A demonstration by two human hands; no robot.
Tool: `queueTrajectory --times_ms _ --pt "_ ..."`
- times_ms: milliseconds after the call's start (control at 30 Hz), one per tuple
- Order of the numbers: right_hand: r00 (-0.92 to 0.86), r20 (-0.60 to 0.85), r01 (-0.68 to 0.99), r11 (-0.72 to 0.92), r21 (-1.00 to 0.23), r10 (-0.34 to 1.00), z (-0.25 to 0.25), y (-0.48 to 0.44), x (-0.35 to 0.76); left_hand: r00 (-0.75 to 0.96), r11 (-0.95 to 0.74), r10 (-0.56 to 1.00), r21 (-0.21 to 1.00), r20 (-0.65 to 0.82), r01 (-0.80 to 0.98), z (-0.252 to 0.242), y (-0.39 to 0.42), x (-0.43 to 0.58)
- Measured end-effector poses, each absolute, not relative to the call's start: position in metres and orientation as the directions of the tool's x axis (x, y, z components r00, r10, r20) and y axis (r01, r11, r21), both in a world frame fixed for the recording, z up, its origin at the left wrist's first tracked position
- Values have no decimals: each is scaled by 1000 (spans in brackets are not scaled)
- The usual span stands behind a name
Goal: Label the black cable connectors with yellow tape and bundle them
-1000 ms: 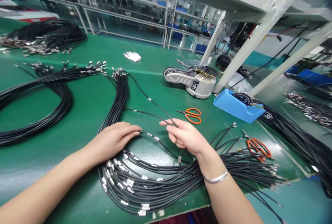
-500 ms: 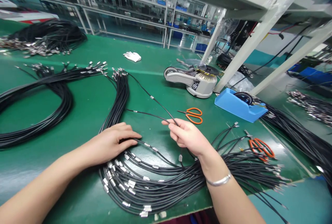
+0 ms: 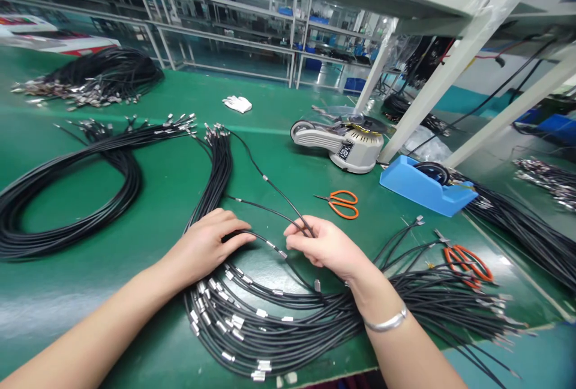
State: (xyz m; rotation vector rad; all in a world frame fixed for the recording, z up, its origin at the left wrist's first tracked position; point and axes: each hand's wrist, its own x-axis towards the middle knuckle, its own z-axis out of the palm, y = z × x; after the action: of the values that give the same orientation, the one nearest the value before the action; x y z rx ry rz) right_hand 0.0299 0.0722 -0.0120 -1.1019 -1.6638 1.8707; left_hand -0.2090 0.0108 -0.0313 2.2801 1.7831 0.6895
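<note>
A bundle of black cables (image 3: 288, 341) with small silver sleeves curves across the green table before me. My left hand (image 3: 211, 242) rests over the bundle's left bend and pinches one cable (image 3: 258, 237) between thumb and fingertips; a silver sleeve on it shows just past the fingers. My right hand (image 3: 321, 245) is closed around two cables that rise toward the bundle's far end. Silver tips of that end (image 3: 216, 131) lie together beyond my left hand. Under my right wrist the cables continue to the right and fan out into loose ends (image 3: 499, 311).
Orange-handled scissors (image 3: 342, 204) lie past my right hand, and a second orange-handled pair (image 3: 468, 263) rests among the cable ends. Behind stand a grey tape machine (image 3: 355, 149) and a blue tape dispenser (image 3: 423, 188). Coiled cables (image 3: 130, 182), another cable pile (image 3: 108, 74) and a white glove (image 3: 237, 104) lie further off.
My left hand has raised its pinched cable slightly and brought it toward my right hand. The right hand's fingers have shifted on its two cables. The whole view has swung slightly left.
</note>
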Motion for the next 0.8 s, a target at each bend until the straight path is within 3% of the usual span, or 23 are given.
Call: queueTrajectory --times_ms 233,367,500,800 --pt "-577 -274 375 -48 -926 769 -18 66 20 188 -282 946 382 264 880 -27 11 -222" --pt "-469 -203 399 1 -917 860 -18 71 23 93 -153 980 368 176 917 -24 9 -248" --pt "-411 -200 390 -27 -921 889 -21 76 24 42 -76 992 307 115 949 -24 8 -258" --pt "-499 -214 271 -83 -959 840 -17 70 22 49 -103 970 224 238 969 -25 6 -240"
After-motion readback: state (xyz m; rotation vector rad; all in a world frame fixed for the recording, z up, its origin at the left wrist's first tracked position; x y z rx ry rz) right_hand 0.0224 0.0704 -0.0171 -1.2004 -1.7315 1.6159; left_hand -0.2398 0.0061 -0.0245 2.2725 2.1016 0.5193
